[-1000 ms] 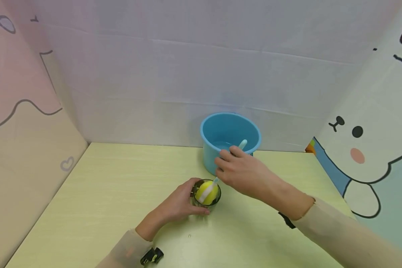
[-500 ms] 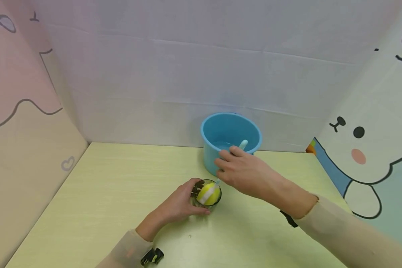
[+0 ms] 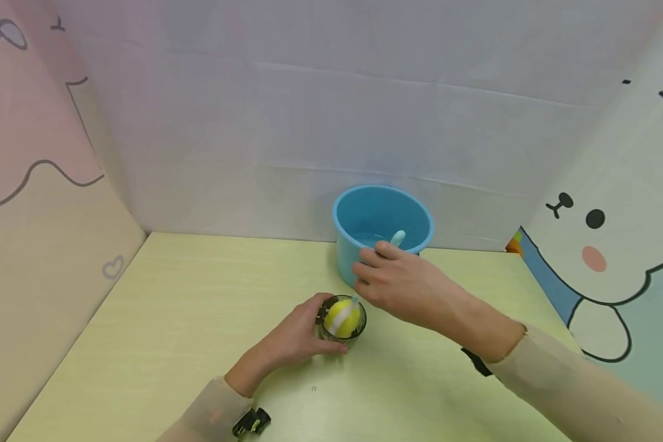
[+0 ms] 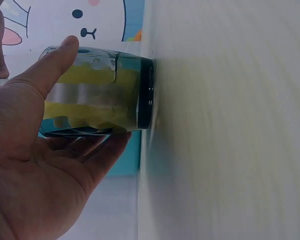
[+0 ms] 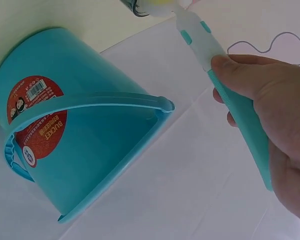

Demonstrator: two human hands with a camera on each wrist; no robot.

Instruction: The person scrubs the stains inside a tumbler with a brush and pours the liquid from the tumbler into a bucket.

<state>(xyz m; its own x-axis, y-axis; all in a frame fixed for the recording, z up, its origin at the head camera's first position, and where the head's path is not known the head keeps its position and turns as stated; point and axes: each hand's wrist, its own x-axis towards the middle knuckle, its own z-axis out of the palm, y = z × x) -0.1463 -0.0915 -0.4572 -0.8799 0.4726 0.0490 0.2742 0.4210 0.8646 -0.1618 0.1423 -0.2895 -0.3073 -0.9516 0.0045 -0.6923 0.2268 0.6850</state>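
My left hand [image 3: 290, 337] holds a dark, see-through drinking glass [image 4: 146, 95] from its left side, thumb and fingers around the wall. The glass stands upright with its base on the table. Inside it sits the yellow and white sponge head [image 3: 342, 318] of a cup brush [image 5: 240, 117]. The brush's teal handle slants up and away to the right, gripped by my right hand [image 3: 400, 285] above the glass. In the right wrist view, the thumb and fingers wrap that handle below its pale neck. The glass wall blurs the sponge's lower part in the left wrist view.
A blue plastic bucket [image 3: 347, 252] with a red label [image 5: 45, 122] stands just behind the glass, near the back wall. My right hand covers part of its front. A tiny drop-like spot [image 3: 313, 388] lies on the pale table [image 3: 199, 307]. Printed cloth walls enclose the sides.
The brush handle has shifted slightly, and the sponge head moves a little inside the glass. My left hand keeps its hold on the glass. The bucket stays where it was.
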